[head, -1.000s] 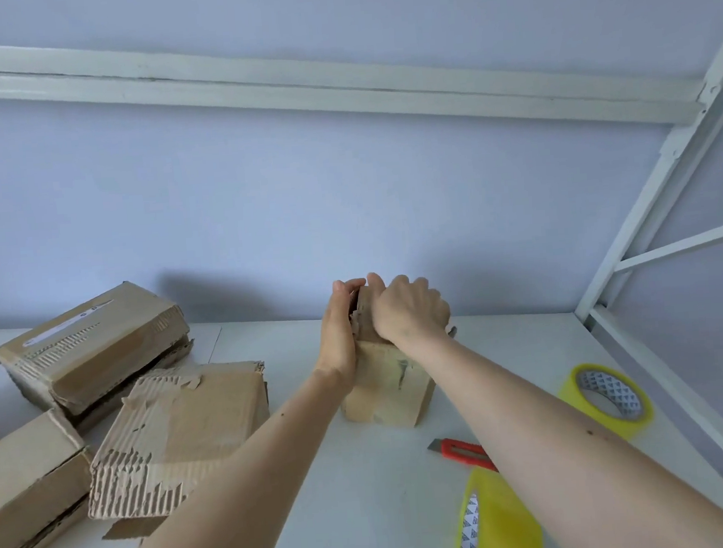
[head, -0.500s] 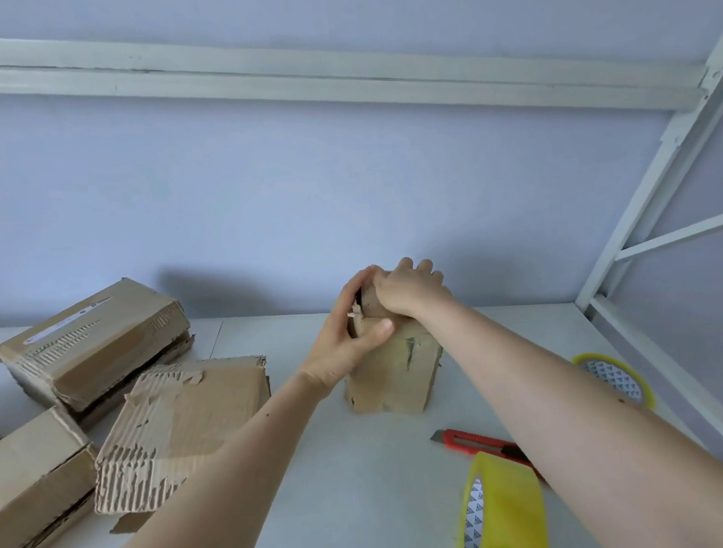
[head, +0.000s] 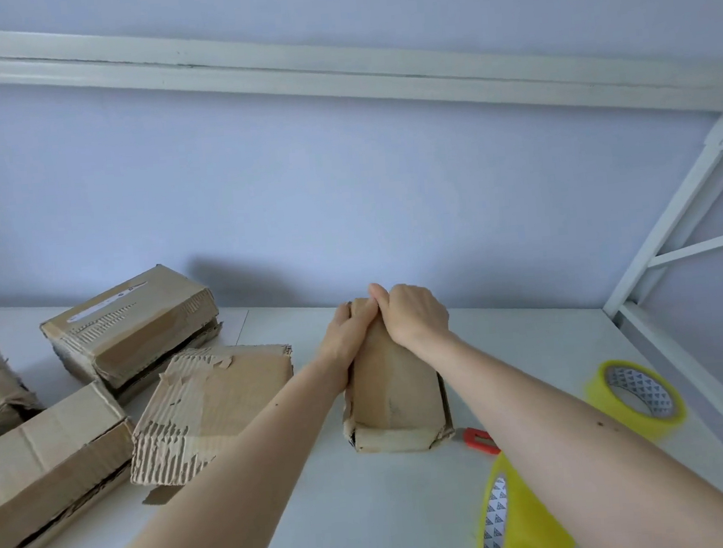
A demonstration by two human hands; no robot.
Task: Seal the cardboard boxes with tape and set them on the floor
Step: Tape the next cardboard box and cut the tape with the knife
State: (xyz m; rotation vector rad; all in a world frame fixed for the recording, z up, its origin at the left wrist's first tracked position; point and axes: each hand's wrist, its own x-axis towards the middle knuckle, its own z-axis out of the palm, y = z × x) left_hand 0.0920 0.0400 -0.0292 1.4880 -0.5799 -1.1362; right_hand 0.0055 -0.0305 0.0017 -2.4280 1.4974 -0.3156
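Partly, both hands (head: 415, 315) cover the small box's (head: 397, 394) far end.

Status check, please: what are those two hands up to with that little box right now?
Left hand and right hand both grip the far end of the small box. Box on the table, not yet taped. Tape rolls untouched; nothing blocking.

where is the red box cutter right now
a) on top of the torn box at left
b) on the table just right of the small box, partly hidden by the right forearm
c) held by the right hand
b: the red box cutter lies on the table beside the small box, while both hands grip that box's far end.
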